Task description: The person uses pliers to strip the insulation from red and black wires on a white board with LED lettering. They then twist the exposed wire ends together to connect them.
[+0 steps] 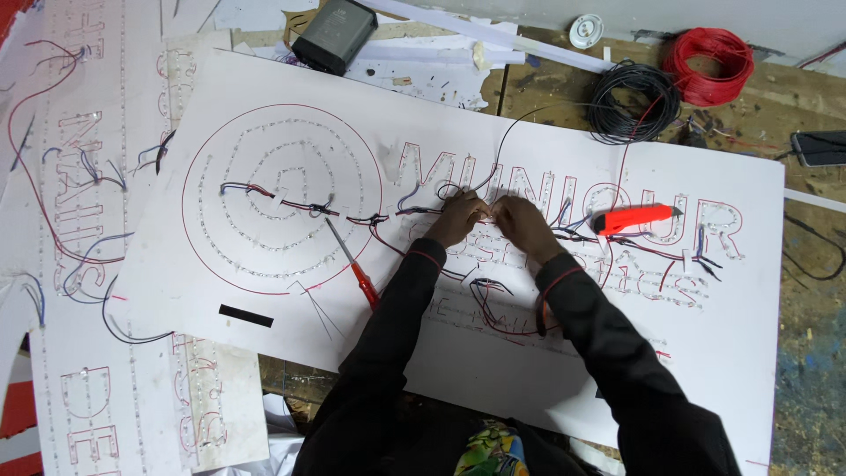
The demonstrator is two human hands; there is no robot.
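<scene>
Both hands together over the middle of the white sign board (564, 370), on the counter (793, 115). Left hand (458, 219) curled, fingertips pinched on thin wires (423, 210) at the board's outlined letters; right hand (522, 222) likewise curled, fingertips meeting the left's, grip on the same wires though exact hold too small to tell. Red-handled screwdriver (352, 264) lying just left of the left sleeve. Orange utility knife (636, 217) right of the right hand. Black wire coil (634, 101) and red wire coil (708, 64) beyond the board; black power box (335, 33) at top.
</scene>
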